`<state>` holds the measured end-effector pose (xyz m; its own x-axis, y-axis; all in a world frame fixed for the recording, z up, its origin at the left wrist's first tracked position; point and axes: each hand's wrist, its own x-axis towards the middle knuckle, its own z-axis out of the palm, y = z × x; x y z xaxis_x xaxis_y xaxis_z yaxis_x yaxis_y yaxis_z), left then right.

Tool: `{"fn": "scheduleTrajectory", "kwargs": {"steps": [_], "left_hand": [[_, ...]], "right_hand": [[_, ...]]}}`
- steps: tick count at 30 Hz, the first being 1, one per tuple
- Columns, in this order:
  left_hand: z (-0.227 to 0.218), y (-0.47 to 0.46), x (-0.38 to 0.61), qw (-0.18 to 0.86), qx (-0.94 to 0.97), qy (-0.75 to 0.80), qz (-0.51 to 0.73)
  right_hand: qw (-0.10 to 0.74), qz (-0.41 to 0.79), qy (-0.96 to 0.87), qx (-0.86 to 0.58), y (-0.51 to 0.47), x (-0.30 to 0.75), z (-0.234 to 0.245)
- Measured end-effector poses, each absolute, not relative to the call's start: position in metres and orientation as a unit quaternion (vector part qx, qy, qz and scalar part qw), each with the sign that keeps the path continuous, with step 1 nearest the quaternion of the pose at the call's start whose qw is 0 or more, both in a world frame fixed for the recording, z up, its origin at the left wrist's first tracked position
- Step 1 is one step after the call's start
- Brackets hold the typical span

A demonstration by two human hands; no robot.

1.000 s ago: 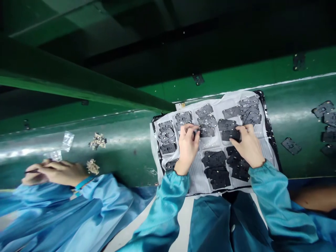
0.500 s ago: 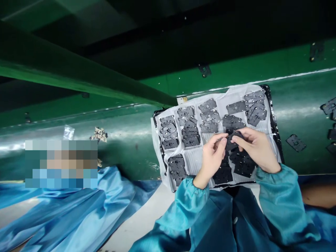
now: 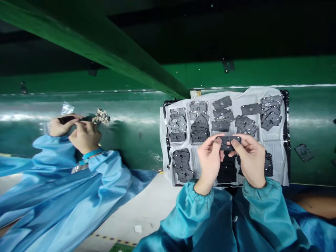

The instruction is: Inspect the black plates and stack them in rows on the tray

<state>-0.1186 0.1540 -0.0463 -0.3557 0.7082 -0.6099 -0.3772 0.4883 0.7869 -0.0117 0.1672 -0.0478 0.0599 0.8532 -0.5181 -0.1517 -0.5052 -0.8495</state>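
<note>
My left hand (image 3: 210,162) and my right hand (image 3: 250,159) pinch one flat black plastic part (image 3: 229,142) between them, just above a black tray (image 3: 286,140) lined with a white sheet (image 3: 273,140). Several stacks of the same black parts (image 3: 199,127) lie in rows on the sheet. Both hands hover over the tray's near middle, fingers curled on the part's ends.
The tray rests on a green conveyor belt (image 3: 131,129). Loose black parts (image 3: 303,152) lie to the right on the belt. At left a co-worker's hands (image 3: 78,131) in blue sleeves hold something small near a clump of pale pieces (image 3: 101,116).
My hands left separate stacks, came together over the tray's middle and now hold one part between them. The co-worker's hands rose toward the pale pieces. The view shifted.
</note>
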Motion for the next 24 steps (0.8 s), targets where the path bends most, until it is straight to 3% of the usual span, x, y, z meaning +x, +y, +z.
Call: {"fn": "scheduleTrajectory", "kwargs": {"steps": [9, 13, 15, 19, 24], "left_hand": [[-0.053, 0.149, -0.117, 0.507, 0.119, 0.700, 0.488], [-0.073, 0.145, -0.133, 0.483, 0.173, 0.721, 0.466], [-0.084, 0.148, -0.142, 0.470, 0.225, 0.730, 0.441], [-0.101, 0.159, -0.154, 0.401, 0.423, 0.721, 0.375], [-0.107, 0.165, -0.155, 0.250, 0.615, 0.701, 0.260]], "right_hand": [[0.416, 0.587, -0.266, -0.642, 0.156, -0.022, -0.062], [0.358, 0.612, -0.323, -0.627, 0.155, -0.012, -0.074], [0.327, 0.546, -0.413, -0.651, 0.164, 0.006, -0.083], [0.279, 0.306, -0.597, -0.687, 0.195, 0.047, -0.106], [0.197, 0.244, -0.704, -0.637, 0.216, 0.064, -0.122]]}}
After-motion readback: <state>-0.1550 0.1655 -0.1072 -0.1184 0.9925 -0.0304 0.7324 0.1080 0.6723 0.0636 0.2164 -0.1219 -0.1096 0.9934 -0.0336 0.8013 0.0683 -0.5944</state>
